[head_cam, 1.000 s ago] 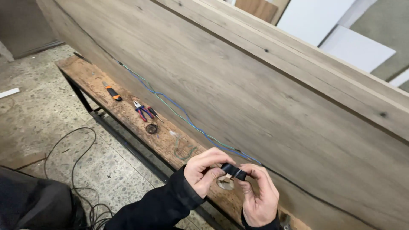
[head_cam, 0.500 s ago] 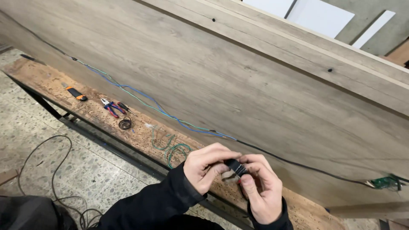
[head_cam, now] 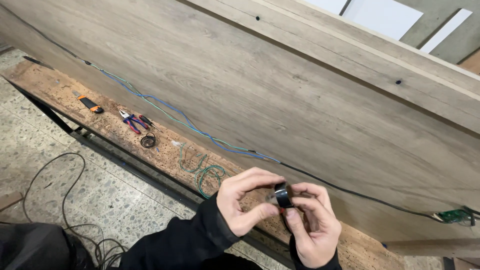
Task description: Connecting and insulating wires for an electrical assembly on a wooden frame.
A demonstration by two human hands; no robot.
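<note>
Over the workbench (head_cam: 60, 92), both hands pinch a black tape roll (head_cam: 283, 195): left hand (head_cam: 247, 200) grips it, right hand (head_cam: 310, 227) picks at its edge. Looks like freeing the tape end; that needs a fingernail.

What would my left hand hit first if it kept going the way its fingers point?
The left hand points right, and its fingers already touch the black tape roll. Just beyond is the right hand, also on the roll.

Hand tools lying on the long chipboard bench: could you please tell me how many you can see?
2: an orange-handled utility knife toward the far left end, and red-and-blue-handled pliers just right of it, beside a small black tape roll. The hands may hide others.
</note>
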